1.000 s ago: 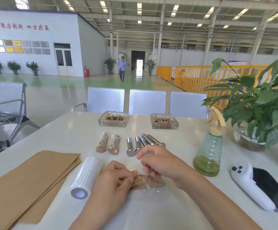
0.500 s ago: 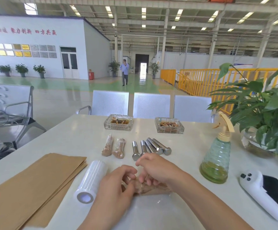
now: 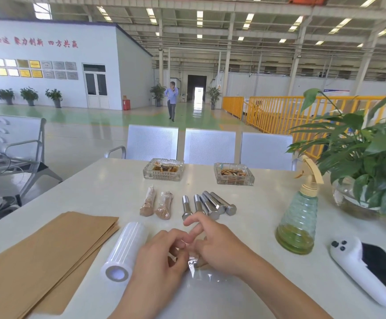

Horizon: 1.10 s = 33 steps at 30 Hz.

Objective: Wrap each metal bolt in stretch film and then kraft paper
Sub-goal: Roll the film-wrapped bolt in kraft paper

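My left hand and my right hand meet at the near middle of the white table. Together they pinch a small kraft-wrapped bolt bundle with clear film around it; my fingers hide most of it. My right index finger sticks out straight. A loose sheet of clear film lies under the hands. The stretch film roll lies just left of my left hand. Two wrapped bolts and several bare metal bolts lie beyond the hands.
A stack of kraft paper sheets covers the near left. Two glass ashtrays stand at the far side. A green spray bottle, a white controller and a potted plant occupy the right.
My hands have drawn closer together over the bundle, which now shows far less. My right index finger has lifted straight. The view has shifted slightly.
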Each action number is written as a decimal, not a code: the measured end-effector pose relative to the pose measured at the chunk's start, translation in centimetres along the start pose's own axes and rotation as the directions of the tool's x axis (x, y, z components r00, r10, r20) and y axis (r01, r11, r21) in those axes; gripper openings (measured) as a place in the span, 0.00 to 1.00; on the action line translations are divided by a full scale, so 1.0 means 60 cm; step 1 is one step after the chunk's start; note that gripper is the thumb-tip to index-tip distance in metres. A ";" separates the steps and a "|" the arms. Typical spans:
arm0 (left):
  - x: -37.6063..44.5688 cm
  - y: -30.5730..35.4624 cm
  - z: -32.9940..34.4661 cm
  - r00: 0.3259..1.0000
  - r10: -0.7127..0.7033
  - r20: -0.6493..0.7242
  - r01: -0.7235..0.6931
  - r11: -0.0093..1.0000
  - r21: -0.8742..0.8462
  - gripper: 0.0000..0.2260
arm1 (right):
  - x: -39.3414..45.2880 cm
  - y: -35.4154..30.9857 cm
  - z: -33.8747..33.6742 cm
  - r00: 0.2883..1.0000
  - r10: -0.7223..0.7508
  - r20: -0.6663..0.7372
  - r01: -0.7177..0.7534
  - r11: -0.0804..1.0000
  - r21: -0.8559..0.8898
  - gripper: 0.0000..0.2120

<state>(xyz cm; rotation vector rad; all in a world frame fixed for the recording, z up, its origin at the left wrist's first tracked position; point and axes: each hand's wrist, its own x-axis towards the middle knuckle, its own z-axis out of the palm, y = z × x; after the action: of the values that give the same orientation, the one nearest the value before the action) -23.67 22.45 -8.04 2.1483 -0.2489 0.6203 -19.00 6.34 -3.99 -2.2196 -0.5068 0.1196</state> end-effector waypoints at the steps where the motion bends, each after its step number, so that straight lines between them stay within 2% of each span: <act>1: -0.001 -0.002 0.000 1.000 0.013 -0.006 -0.013 1.000 0.015 0.16 | -0.002 0.003 0.003 0.999 -0.042 -0.025 0.040 0.997 -0.070 0.17; 5: -0.002 -0.005 0.006 0.999 0.015 -0.039 -0.014 1.000 0.021 0.16 | -0.017 0.012 0.022 0.961 -0.244 -0.128 0.198 0.935 -0.292 0.12; 8: -0.002 -0.006 0.009 0.998 0.029 -0.058 -0.025 0.998 0.060 0.15 | -0.030 0.017 0.031 0.916 -0.337 -0.216 0.215 0.869 -0.446 0.06; 10: -0.001 -0.007 0.010 0.998 0.033 -0.053 -0.028 0.995 0.097 0.14 | -0.036 0.018 0.033 0.902 -0.372 -0.218 0.216 0.827 -0.519 0.05; 16: -0.002 -0.005 0.014 1.000 -0.013 -0.010 0.015 0.984 0.178 0.10 | -0.050 0.026 0.030 0.931 -0.344 -0.120 0.240 0.827 -0.509 0.09; 22: 0.007 0.003 0.004 0.998 -0.046 0.047 0.035 0.977 0.209 0.12 | -0.048 0.033 0.045 0.926 -0.335 -0.173 0.204 0.832 -0.516 0.10; 29: 0.022 0.011 -0.007 0.964 -0.106 0.242 0.020 0.943 0.332 0.12 | -0.050 0.025 0.052 0.916 -0.360 -0.175 0.195 0.782 -0.592 0.08; 33: 0.029 0.016 -0.009 0.947 -0.120 0.297 -0.008 0.918 0.396 0.10 | -0.048 0.025 0.052 0.918 -0.351 -0.184 0.184 0.789 -0.587 0.09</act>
<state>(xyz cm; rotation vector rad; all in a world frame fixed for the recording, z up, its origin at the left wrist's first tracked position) -22.74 22.37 -6.20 2.6369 -0.2480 0.3026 -21.94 6.55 -7.39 -2.6361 -0.7669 -0.5713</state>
